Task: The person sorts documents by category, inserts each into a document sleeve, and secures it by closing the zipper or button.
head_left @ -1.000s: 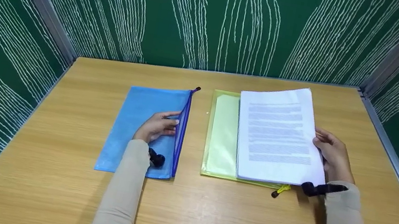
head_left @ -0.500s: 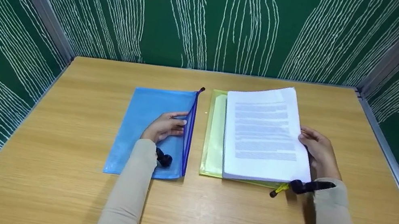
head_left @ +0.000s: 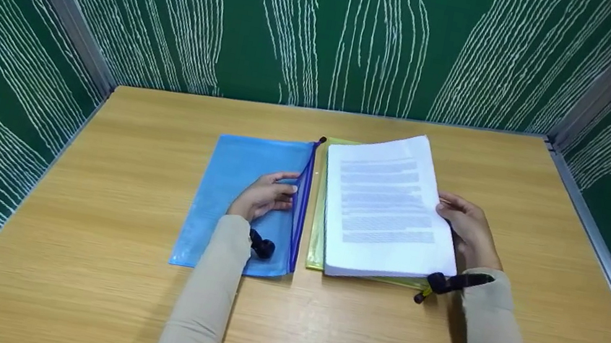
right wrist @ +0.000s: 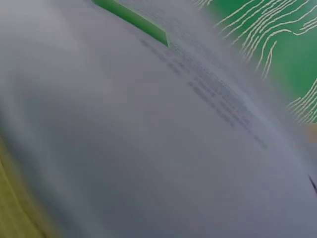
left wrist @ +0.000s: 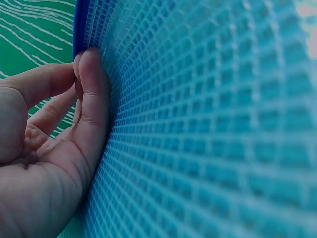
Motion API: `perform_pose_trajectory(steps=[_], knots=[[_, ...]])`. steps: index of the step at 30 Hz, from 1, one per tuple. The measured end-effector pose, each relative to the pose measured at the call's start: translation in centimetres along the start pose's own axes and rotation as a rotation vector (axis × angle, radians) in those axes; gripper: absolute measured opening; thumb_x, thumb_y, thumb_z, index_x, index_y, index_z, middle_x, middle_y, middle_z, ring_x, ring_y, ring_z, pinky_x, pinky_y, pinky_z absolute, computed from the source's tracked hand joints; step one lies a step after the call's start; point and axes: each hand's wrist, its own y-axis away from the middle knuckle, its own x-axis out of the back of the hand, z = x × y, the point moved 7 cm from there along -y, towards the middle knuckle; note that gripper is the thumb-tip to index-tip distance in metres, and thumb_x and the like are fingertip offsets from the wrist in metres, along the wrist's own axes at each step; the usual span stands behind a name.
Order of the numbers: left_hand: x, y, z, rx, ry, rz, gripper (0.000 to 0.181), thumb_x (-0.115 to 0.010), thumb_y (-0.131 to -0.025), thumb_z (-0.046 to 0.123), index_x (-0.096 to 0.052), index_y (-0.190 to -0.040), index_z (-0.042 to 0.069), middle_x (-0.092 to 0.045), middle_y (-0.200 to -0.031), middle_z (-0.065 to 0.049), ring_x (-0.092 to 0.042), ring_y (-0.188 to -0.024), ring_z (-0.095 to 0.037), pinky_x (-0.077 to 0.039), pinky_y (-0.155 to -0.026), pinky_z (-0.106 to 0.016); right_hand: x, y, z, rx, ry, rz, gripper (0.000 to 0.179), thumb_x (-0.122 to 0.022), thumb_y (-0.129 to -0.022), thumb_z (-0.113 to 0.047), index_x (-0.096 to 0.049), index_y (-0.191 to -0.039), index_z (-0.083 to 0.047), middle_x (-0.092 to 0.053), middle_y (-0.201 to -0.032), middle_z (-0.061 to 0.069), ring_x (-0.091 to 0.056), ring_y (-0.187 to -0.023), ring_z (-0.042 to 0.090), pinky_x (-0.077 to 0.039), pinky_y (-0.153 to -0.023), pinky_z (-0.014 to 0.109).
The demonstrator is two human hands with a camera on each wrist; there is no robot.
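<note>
While the right hand (head_left: 470,231), gripping one edge, has moved the papers (head_left: 386,211) left over the yellow folder (head_left: 315,254), the left hand (head_left: 263,195) pinches the blue pouch (head_left: 241,163), shifted right. The papers' long side points forward, leaning left.

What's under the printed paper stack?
A yellow zip pouch: its left edge, thin far and near strips and zipper pull show. The printed paper stack covers the rest; whether they touch is unclear.
</note>
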Motion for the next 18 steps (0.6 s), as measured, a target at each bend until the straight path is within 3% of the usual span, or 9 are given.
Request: perform_pose_trajectory(steps=[8, 18], knots=[[0.1, 0.0, 0.0, -0.010, -0.001, 0.015, 0.045, -0.059, -0.094, 0.006, -0.053, -0.137, 0.017, -0.063, -0.095, -0.008, -0.062, -0.075, -0.017, -0.054, -0.069, -0.028, -1.5, -0.4, 0.0, -0.010, -0.030, -0.025, 0.051, -0.056, -0.097, -0.012, -0.041, -0.144, -0.003, -0.059, -0.093, -0.017, -0.055, -0.088, -0.001, -0.049, -0.075, 0.012], [0.1, 0.1, 0.0, -0.033, -0.010, 0.012, 0.045, -0.059, -0.093, 0.004, -0.053, -0.137, 0.015, -0.063, -0.098, -0.008, -0.063, -0.076, -0.017, -0.055, -0.070, -0.028, -2.5, -0.6, 0.3, -0.023, -0.009, -0.058, 0.050, -0.055, -0.097, -0.014, -0.041, -0.145, -0.004, -0.056, -0.100, -0.009, -0.055, -0.087, 0.002, -0.050, -0.075, 0.015]])
